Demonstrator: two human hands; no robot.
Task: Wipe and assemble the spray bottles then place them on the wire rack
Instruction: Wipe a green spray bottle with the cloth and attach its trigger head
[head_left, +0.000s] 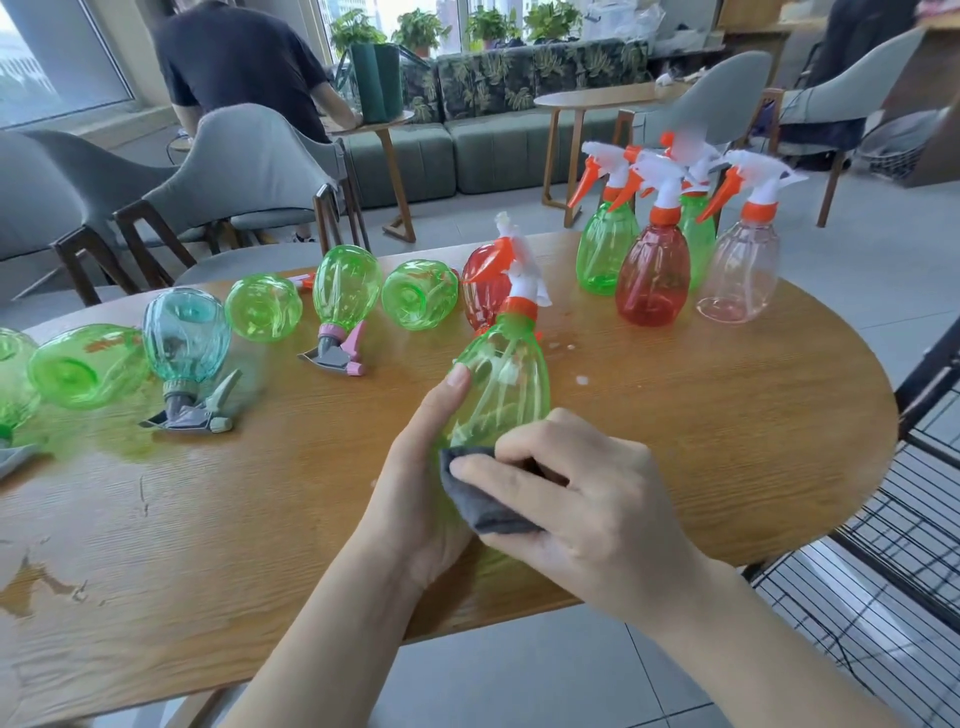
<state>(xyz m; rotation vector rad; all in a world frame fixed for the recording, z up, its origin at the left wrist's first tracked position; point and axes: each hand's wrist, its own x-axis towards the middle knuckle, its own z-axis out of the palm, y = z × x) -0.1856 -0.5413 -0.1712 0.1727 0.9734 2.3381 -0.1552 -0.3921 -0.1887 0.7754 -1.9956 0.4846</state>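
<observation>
My left hand (415, 483) grips the lower body of a green spray bottle (504, 379) with an orange collar and white trigger head, tilted away from me over the wooden table (727, 441). My right hand (587, 499) holds a folded grey cloth (483, 499) pressed against the bottle's base. Several assembled bottles stand upright at the far right: a green one (605, 249), a red one (654, 275) and a clear one (743, 265). Part of a black wire rack (893, 551) shows at the right edge.
Several bottles lie along the table's far left side: green ones (85, 364), a teal one (187, 338) with a grey trigger, a green one (345, 288) with a pink trigger, a red one (483, 291). Grey chairs (249, 166) and a seated person (239, 62) are beyond.
</observation>
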